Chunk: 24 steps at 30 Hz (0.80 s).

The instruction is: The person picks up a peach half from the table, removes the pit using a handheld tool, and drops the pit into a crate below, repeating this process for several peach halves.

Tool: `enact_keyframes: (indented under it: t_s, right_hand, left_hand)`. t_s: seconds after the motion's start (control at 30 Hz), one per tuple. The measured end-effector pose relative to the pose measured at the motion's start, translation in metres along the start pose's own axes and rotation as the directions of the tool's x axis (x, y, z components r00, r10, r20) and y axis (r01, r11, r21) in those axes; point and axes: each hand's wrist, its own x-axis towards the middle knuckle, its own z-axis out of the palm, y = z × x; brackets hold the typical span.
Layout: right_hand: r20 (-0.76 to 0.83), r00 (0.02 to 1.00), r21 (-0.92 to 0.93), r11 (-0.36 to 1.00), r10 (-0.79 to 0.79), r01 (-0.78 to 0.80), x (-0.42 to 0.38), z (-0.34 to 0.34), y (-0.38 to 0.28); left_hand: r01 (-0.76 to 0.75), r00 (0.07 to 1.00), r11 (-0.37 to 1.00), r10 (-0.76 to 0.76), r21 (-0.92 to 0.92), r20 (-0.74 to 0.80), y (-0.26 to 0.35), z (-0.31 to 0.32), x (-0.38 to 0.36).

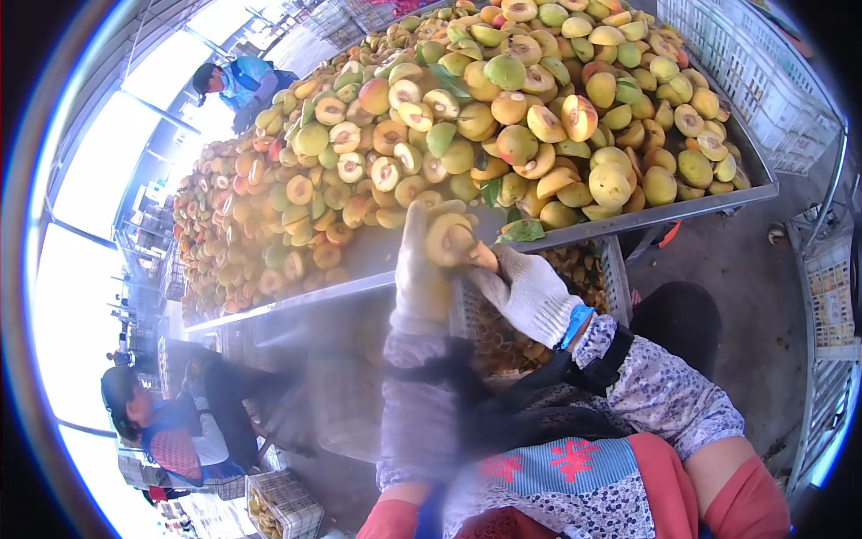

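Note:
My left hand [420,278], in a pale glove, is closed around a halved yellow peach [449,239] just above the near edge of the metal table [359,286]. My right hand [532,295], in a white knitted glove with a blue band at the wrist, reaches in from the right. Its fingers are pressed together at a small orange-brown piece [485,258] touching the peach; what that piece is, I cannot make out. Behind both hands lies a large heap of peaches [386,135], many cut in half with the flesh or pit hollow showing, and a few green leaves [521,231].
Below the table edge, under my hands, a crate [618,280] holds small brownish pieces. White plastic crates [763,90] are stacked at the right. One person [189,422] sits at the lower left; another person [242,85] stands beyond the heap. A crate [285,508] stands on the floor.

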Motion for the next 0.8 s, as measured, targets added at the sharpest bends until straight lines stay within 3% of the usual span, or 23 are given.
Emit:
enact_keyframes:
  t_s: [0.03, 0.07, 0.2, 0.3, 0.37, 0.4, 0.47, 0.5, 0.57, 0.7, 0.77, 0.8]
  right_hand:
    - [0.016, 1.000, -0.022, 0.999, 0.027, -0.027, 0.000, -0.002, 0.001]
    - [0.011, 1.000, -0.046, 0.999, 0.020, -0.020, -0.001, -0.002, 0.005]
    - [0.054, 0.993, -0.086, 0.991, 0.108, -0.103, -0.001, -0.003, 0.008]
    - [0.102, 0.986, 0.060, 0.988, 0.134, -0.141, -0.003, 0.000, 0.009]
    - [0.086, 0.996, 0.063, 0.997, 0.039, -0.044, -0.003, 0.003, 0.012]
    - [0.090, 0.995, 0.062, 0.997, 0.040, -0.046, -0.003, 0.003, 0.010]
    - [0.175, 0.976, -0.081, 0.990, 0.128, -0.115, -0.003, -0.001, 0.004]
    - [0.176, 0.976, -0.082, 0.990, 0.130, -0.117, -0.003, 0.000, 0.005]
    - [0.169, 0.970, -0.131, 0.980, 0.173, -0.152, -0.005, 0.005, 0.010]
    - [0.154, 0.973, -0.042, 0.985, 0.172, -0.168, -0.011, 0.008, 0.006]
    - [0.151, 0.982, 0.161, 0.977, 0.115, -0.139, -0.013, 0.010, 0.009]
    - [0.149, 0.982, 0.161, 0.977, 0.116, -0.140, -0.013, 0.008, 0.009]
  left_hand:
    - [0.079, 0.994, 0.955, -0.097, -0.284, -0.050, 0.000, 0.012, -0.002]
    - [0.135, 0.976, 0.827, -0.205, -0.546, -0.069, 0.000, 0.019, -0.003]
    - [0.233, 0.960, 0.794, -0.278, -0.561, 0.005, -0.002, 0.026, -0.007]
    - [0.158, 0.961, 0.833, -0.253, -0.531, -0.111, 0.004, 0.035, -0.013]
    - [0.273, 0.919, 0.638, -0.394, -0.720, -0.001, 0.007, 0.030, -0.014]
    - [0.274, 0.918, 0.636, -0.397, -0.721, -0.002, 0.004, 0.026, -0.014]
    - [0.155, 0.983, 0.866, -0.183, -0.476, -0.012, -0.003, 0.021, -0.017]
    - [0.157, 0.983, 0.865, -0.185, -0.477, -0.012, -0.003, 0.020, -0.018]
    - [0.069, 0.996, 0.966, -0.080, -0.248, -0.035, 0.002, 0.020, -0.021]
    - [0.103, 0.989, 0.936, -0.133, -0.335, -0.070, -0.001, 0.025, -0.023]
    - [-0.004, 0.989, 0.954, -0.039, -0.299, -0.140, -0.003, 0.029, -0.024]
    - [-0.003, 0.990, 0.954, -0.040, -0.299, -0.137, -0.003, 0.030, -0.025]
